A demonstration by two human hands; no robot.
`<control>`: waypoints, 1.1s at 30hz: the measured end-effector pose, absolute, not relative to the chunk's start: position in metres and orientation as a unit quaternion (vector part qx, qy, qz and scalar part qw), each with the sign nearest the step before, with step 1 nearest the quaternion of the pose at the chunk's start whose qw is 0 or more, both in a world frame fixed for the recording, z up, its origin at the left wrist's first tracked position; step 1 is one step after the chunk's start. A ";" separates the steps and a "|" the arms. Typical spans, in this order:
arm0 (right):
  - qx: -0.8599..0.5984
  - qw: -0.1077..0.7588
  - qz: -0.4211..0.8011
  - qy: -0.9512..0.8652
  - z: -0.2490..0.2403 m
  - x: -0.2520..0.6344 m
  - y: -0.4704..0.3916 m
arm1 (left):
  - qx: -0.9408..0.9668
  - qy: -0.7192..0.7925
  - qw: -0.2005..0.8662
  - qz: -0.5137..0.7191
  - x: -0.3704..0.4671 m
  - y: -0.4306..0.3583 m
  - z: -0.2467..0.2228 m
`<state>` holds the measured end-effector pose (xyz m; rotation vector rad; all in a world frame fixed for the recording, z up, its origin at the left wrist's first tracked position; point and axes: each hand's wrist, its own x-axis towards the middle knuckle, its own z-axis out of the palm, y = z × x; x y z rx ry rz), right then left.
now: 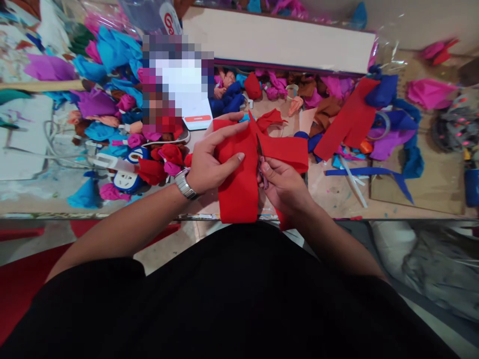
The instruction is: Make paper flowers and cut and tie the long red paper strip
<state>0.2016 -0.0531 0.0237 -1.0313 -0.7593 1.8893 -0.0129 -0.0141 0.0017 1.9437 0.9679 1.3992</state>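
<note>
Right grip clamps scissors, its fingers partly hiding the handles, blades against red material at the surface's near edge. Left grip spreads over that material; whether it pinches, I cannot tell. Pixelation obscures a white object beyond.

Pale worktop with crumpled colourful bundles, blue-and-white power strip, brown cardboard.

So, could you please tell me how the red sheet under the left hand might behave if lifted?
The red sheet would probably flop, since the red material right of the scissors bends in a loose curve. It is likely light, as it looks thin. Being wide and flat, it seems unlikely to roll.
</note>
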 end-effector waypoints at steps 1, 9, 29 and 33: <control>-0.411 0.415 0.752 -0.306 0.023 0.202 -0.053 | 0.722 0.360 0.277 0.522 -0.013 -0.014 0.001; -0.411 0.418 0.754 -0.298 0.020 0.202 -0.052 | 0.720 0.356 0.287 0.523 -0.013 -0.013 0.001; -0.396 0.424 0.757 -0.299 0.015 0.202 -0.051 | 0.736 0.337 0.259 0.527 -0.014 -0.009 -0.007; -0.400 0.427 0.757 -0.289 0.016 0.202 -0.051 | 0.738 0.337 0.259 0.523 -0.014 -0.010 -0.006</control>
